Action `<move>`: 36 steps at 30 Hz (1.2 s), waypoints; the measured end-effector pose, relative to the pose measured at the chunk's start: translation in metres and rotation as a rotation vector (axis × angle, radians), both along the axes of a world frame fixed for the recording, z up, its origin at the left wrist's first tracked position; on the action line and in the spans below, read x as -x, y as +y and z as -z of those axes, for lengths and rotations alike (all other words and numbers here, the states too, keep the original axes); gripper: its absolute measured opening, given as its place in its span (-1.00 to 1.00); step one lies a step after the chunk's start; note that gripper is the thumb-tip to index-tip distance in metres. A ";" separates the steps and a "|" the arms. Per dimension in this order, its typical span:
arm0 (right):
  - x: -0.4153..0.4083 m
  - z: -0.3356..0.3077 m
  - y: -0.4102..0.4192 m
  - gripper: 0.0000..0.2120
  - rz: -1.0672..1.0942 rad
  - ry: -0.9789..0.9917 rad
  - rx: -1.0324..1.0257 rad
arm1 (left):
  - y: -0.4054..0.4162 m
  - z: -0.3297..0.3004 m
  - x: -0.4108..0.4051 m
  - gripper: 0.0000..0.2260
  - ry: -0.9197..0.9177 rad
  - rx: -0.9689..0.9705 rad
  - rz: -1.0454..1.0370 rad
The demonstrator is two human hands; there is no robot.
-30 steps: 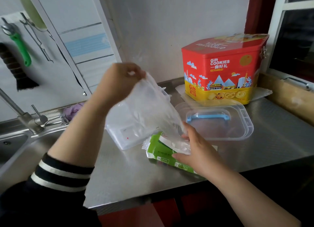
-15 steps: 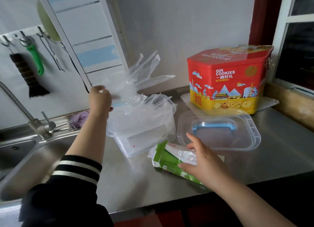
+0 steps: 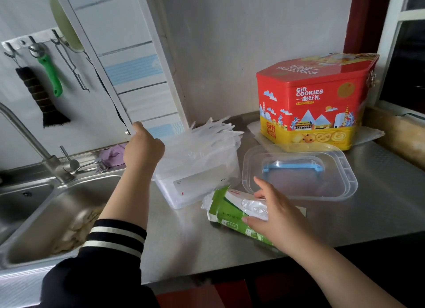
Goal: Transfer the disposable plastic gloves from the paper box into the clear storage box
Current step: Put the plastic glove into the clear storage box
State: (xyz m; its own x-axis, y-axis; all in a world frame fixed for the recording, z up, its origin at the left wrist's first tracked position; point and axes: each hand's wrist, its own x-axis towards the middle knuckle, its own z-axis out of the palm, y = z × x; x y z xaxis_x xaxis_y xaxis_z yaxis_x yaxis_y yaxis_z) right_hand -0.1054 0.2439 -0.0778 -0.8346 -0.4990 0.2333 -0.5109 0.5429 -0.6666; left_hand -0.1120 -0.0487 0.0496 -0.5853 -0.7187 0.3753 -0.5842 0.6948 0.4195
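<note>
Steel counter (image 3: 207,245), paper box (image 3: 230,213) lying, mouth seemingly leftward

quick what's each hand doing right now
Left hand: curled on the gloves at the clear box, grip partly hidden.
Right hand: holding the paper box.

You are facing a grey wall (image 3: 241,43) behind a steel counter (image 3: 379,192); daylight is coming through a window (image 3: 411,54) on the right.

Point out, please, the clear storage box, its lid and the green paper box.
clear storage box (image 3: 195,189), head view, front wall.
lid (image 3: 340,160), head view, right rim.
green paper box (image 3: 226,212), head view, green side panel.
</note>
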 end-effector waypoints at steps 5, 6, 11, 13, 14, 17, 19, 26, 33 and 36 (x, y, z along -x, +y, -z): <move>0.000 0.000 0.000 -0.16 0.006 0.000 0.004 | 0.002 0.001 -0.006 -0.61 -0.113 0.137 -0.073; 0.000 0.000 0.000 -0.17 0.007 -0.002 0.007 | 0.002 0.001 -0.008 -0.64 -0.149 0.172 -0.084; -0.001 -0.001 0.000 -0.19 0.013 -0.004 0.002 | 0.006 -0.002 -0.014 -0.72 -0.120 0.314 -0.121; -0.002 -0.001 0.000 -0.20 0.016 0.000 -0.011 | 0.007 0.000 -0.014 -0.70 -0.064 0.354 -0.087; -0.002 -0.001 -0.001 -0.21 0.021 0.002 -0.021 | 0.006 0.002 -0.013 -0.69 -0.026 0.389 -0.054; -0.003 -0.003 0.000 -0.22 0.029 0.014 -0.037 | 0.007 0.008 -0.007 -0.74 0.081 0.421 0.123; -0.004 -0.003 0.000 -0.23 0.029 0.017 -0.042 | 0.005 0.013 0.001 -0.78 0.085 0.324 0.256; -0.006 -0.007 0.000 -0.25 0.032 0.016 -0.075 | -0.006 0.009 0.018 -0.59 -0.275 0.032 0.498; -0.007 -0.010 0.001 -0.27 0.022 0.004 -0.090 | -0.021 0.004 0.029 -0.62 -0.405 0.039 0.471; -0.007 -0.011 0.000 -0.27 0.020 -0.002 -0.092 | -0.019 -0.002 0.029 -0.80 -0.368 0.019 0.538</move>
State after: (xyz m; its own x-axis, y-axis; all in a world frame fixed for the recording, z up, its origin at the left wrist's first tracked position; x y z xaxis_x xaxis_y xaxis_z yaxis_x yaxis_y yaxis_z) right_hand -0.0980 0.2444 -0.0669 -0.8448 -0.5018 0.1860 -0.4985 0.6114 -0.6146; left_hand -0.1410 -0.0676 0.0514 -0.9541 -0.2852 0.0912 -0.2564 0.9355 0.2433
